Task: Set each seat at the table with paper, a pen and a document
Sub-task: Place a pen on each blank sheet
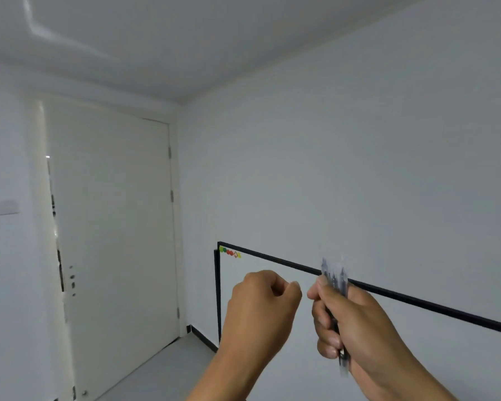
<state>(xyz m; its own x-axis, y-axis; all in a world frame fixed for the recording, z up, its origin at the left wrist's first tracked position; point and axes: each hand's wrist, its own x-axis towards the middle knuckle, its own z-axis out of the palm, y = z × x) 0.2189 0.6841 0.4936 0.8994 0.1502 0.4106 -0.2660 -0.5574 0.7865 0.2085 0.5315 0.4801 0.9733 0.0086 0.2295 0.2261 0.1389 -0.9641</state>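
My right hand grips a bunch of clear pens upright in its fist; their tips stick up above the thumb and their ends poke out below the palm, blurred by motion. My left hand is raised just left of it with its fingers curled into a loose fist, and I see nothing in it. The two hands are a small gap apart. No table, seat, paper or document is in view.
A whiteboard with a black frame leans against the right wall, with coloured magnets at its top left corner. A white door stands ajar at the left. Grey floor lies between door and board.
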